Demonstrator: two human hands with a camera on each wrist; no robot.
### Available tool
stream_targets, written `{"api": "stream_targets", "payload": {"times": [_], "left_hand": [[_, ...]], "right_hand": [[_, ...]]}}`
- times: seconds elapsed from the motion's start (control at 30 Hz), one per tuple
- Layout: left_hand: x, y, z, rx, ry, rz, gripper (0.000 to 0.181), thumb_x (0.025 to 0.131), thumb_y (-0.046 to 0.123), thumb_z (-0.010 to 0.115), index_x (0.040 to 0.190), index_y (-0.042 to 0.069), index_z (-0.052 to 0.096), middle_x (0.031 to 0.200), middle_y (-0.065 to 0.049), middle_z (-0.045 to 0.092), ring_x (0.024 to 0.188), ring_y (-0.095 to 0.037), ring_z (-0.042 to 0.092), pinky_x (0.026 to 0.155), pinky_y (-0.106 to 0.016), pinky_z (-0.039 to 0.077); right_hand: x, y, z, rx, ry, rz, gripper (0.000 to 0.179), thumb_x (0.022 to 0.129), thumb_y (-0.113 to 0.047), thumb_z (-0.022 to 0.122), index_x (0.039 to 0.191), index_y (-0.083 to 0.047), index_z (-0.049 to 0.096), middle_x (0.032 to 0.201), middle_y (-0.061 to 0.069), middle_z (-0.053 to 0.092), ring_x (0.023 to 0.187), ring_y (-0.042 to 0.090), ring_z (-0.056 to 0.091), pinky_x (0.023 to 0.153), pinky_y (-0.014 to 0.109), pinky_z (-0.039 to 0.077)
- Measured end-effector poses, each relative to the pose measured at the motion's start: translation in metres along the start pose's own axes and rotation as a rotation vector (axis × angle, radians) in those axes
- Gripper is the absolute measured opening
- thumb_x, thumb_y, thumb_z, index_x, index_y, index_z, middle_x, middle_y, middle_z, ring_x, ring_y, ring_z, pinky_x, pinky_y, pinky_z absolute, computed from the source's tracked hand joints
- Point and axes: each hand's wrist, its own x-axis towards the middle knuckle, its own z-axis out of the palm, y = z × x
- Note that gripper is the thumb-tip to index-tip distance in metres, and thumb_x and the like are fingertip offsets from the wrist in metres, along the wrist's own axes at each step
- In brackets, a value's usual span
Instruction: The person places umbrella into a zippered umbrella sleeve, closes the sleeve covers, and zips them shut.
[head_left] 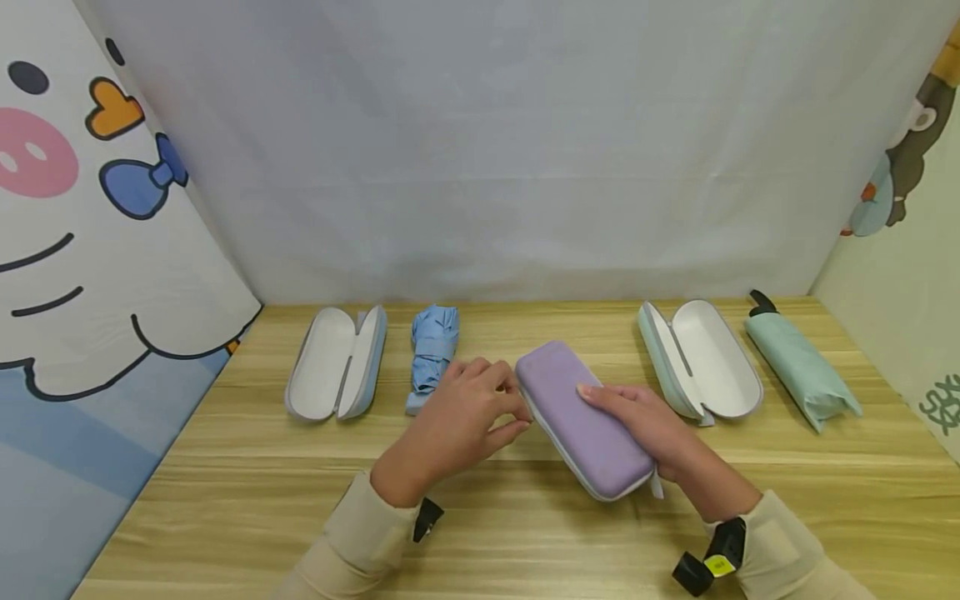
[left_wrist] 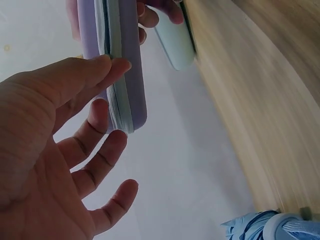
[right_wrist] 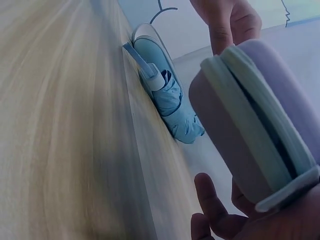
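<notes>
A lilac hard-shell zip case (head_left: pixel 581 425) is held tilted above the table in the head view. My right hand (head_left: pixel 652 425) grips its right side, thumb on top and the other fingers underneath. At the left edge, my left hand (head_left: pixel 468 412) pinches the zipper between thumb and index finger, its other fingers loosely bent. The left wrist view shows the pale zipper band (left_wrist: pixel 117 95) along the case's side, with the pinched pull hidden behind the fingertips. Seen from the right wrist, a dark gap (right_wrist: pixel 265 120) runs between the zipper tapes, and a fabric tab crosses the near end.
A folded blue umbrella (head_left: pixel 435 346) lies just beyond my left hand. Left of it stands an open glasses case (head_left: pixel 321 367) with white lining. Another open glasses case (head_left: pixel 712 358) and a green folded umbrella (head_left: pixel 798 362) lie to the right. Behind them hangs a white curtain (head_left: pixel 525 167).
</notes>
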Motion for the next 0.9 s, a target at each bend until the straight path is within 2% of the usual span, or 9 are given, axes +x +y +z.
{"api": "stream_targets", "payload": {"times": [0.2, 0.33, 0.43, 0.5, 0.57, 0.73, 0.83, 0.9], "left_hand": [[0.001, 0.002, 0.001, -0.077, -0.035, -0.086, 0.005, 0.095, 0.028, 0.078, 0.096, 0.024, 0.080, 0.100, 0.008, 0.063, 0.095, -0.017, 0.058, 0.088, -0.043, 0.046], [0.001, 0.002, 0.002, -0.146, -0.047, -0.113, 0.006, 0.097, 0.028, 0.076, 0.100, 0.025, 0.079, 0.101, 0.009, 0.066, 0.096, -0.016, 0.061, 0.086, -0.041, 0.048], [0.002, 0.001, 0.003, -0.200, -0.062, -0.121, 0.008, 0.099, 0.029, 0.073, 0.102, 0.023, 0.078, 0.101, 0.009, 0.068, 0.097, -0.015, 0.064, 0.088, -0.039, 0.050], [0.003, 0.002, 0.003, -0.256, -0.089, -0.154, 0.015, 0.101, 0.032, 0.070, 0.107, 0.020, 0.077, 0.101, 0.008, 0.069, 0.097, -0.014, 0.065, 0.090, -0.038, 0.051], [0.003, 0.002, 0.003, -0.321, -0.132, -0.227, 0.026, 0.102, 0.039, 0.066, 0.114, 0.018, 0.075, 0.102, 0.008, 0.070, 0.100, -0.014, 0.066, 0.090, -0.038, 0.052], [0.002, 0.004, 0.004, -0.515, -0.264, -0.470, 0.057, 0.102, 0.062, 0.053, 0.134, 0.015, 0.063, 0.110, 0.002, 0.072, 0.105, -0.017, 0.067, 0.089, -0.039, 0.053], [0.003, 0.005, 0.006, -0.592, -0.312, -0.546, 0.068, 0.101, 0.068, 0.048, 0.138, 0.013, 0.059, 0.112, 0.000, 0.073, 0.102, -0.015, 0.068, 0.087, -0.039, 0.054], [0.004, 0.006, 0.007, -0.636, -0.328, -0.574, 0.069, 0.100, 0.070, 0.047, 0.138, 0.014, 0.059, 0.111, 0.001, 0.073, 0.101, -0.014, 0.068, 0.085, -0.038, 0.054]], "right_hand": [[0.000, -0.001, -0.001, 0.040, -0.018, 0.016, 0.060, 0.105, -0.042, 0.055, 0.135, 0.009, 0.055, 0.096, 0.013, 0.071, 0.081, 0.026, 0.072, 0.070, 0.043, 0.060], [0.000, -0.003, -0.004, 0.063, -0.040, 0.014, 0.063, 0.106, -0.042, 0.054, 0.141, 0.010, 0.049, 0.101, 0.014, 0.070, 0.087, 0.026, 0.071, 0.074, 0.043, 0.059], [0.001, -0.003, -0.007, 0.052, -0.056, -0.015, 0.064, 0.107, -0.040, 0.051, 0.146, 0.010, 0.044, 0.110, 0.013, 0.069, 0.096, 0.024, 0.069, 0.083, 0.041, 0.057], [0.002, -0.003, -0.009, 0.042, -0.061, -0.034, 0.064, 0.108, -0.039, 0.048, 0.149, 0.010, 0.041, 0.116, 0.011, 0.067, 0.102, 0.021, 0.066, 0.088, 0.039, 0.053], [0.002, -0.004, -0.010, 0.039, -0.067, -0.054, 0.064, 0.108, -0.038, 0.046, 0.151, 0.009, 0.038, 0.119, 0.008, 0.065, 0.106, 0.019, 0.063, 0.090, 0.038, 0.050], [0.003, -0.003, -0.012, 0.120, -0.115, -0.056, 0.062, 0.110, -0.038, 0.042, 0.152, 0.007, 0.032, 0.117, 0.004, 0.067, 0.106, 0.019, 0.065, 0.090, 0.038, 0.050], [0.002, -0.003, -0.011, 0.189, -0.151, -0.050, 0.062, 0.111, -0.038, 0.040, 0.153, 0.006, 0.028, 0.116, 0.002, 0.069, 0.106, 0.018, 0.065, 0.091, 0.036, 0.050], [0.000, -0.003, -0.010, 0.229, -0.174, -0.054, 0.060, 0.111, -0.038, 0.040, 0.152, 0.004, 0.029, 0.115, 0.002, 0.069, 0.105, 0.018, 0.065, 0.091, 0.036, 0.050]]}}
